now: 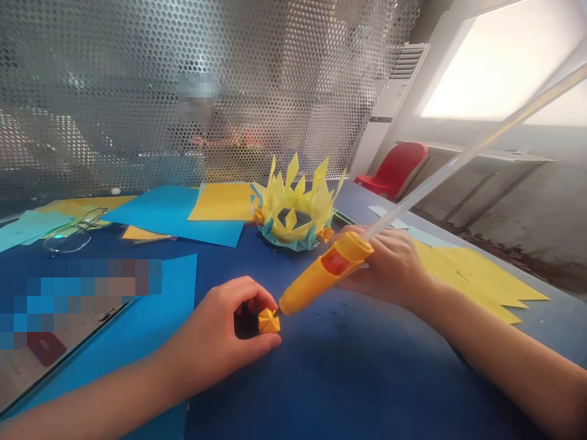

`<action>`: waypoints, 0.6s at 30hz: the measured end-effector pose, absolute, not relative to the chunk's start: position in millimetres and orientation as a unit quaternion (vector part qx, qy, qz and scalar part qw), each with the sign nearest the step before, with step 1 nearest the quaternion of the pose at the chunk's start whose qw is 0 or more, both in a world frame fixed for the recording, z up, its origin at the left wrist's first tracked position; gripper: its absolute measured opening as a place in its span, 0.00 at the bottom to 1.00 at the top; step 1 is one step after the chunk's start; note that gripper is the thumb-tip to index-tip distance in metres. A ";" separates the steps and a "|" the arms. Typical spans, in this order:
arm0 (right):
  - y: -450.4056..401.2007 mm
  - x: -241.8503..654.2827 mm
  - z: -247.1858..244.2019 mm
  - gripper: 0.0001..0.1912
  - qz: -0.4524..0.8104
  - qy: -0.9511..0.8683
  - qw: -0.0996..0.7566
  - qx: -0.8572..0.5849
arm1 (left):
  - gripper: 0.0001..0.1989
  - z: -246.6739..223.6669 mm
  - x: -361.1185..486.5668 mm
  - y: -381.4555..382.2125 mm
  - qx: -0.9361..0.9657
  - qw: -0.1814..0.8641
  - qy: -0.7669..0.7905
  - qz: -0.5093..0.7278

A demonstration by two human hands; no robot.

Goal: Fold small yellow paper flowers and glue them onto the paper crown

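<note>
Between the thumb and fingers of my left hand (pixel 229 327) sits a small folded orange paper piece (pixel 269 321), pinched just above the blue table. My right hand (pixel 389 263) grips a yellow hot glue gun (pixel 316 278), its nozzle tip at the paper piece's upper right edge; I cannot tell whether they touch. A long translucent glue stick (pixel 440 180) runs out of the gun's back toward the upper right. Past both hands stands a paper crown (pixel 293 211) with yellow points, a blue-green base and small orange pieces on its sides.
Blue paper (pixel 174 211) and an orange sheet (pixel 222 201) lie behind my left hand, near eyeglasses (pixel 68 238). Yellow paper (pixel 477 278) lies at the right. A perforated metal screen (pixel 275 79) rises behind the table. A red chair (pixel 398 168) stands beyond. Part of the left is pixelated.
</note>
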State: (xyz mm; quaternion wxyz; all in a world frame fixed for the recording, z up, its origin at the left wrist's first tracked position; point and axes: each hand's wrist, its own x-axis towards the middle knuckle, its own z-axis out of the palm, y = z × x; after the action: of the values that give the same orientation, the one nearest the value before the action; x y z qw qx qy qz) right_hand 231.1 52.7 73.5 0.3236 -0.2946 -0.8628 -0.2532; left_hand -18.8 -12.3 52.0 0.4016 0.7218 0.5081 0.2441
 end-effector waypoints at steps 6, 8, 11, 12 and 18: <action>51.5 228.8 76.4 0.20 -0.292 -0.870 0.337 -0.212 | 0.07 51.8 -17.9 -13.6 0.720 0.402 0.514 0.235; 50.7 227.9 77.4 0.20 -0.297 -0.869 0.338 -0.207 | 0.07 51.8 -17.7 -13.9 0.721 0.404 0.512 0.234; 50.1 227.7 77.7 0.20 -0.302 -0.869 0.334 -0.205 | 0.07 51.2 -18.1 -13.7 0.722 0.405 0.509 0.235; 50.1 227.9 77.4 0.20 -0.302 -0.870 0.332 -0.204 | 0.07 50.9 -18.4 -13.6 0.723 0.404 0.508 0.236; 50.8 229.4 75.4 0.20 -0.310 -0.871 0.326 -0.196 | 0.07 48.9 -19.8 -13.5 0.725 0.407 0.504 0.234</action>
State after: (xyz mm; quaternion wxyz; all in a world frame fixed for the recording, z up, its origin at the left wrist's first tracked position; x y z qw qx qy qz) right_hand 229.4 50.8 75.4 0.3265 -0.1955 -0.8712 -0.3103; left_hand -19.8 -13.5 48.9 0.4069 0.7248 0.5042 0.2340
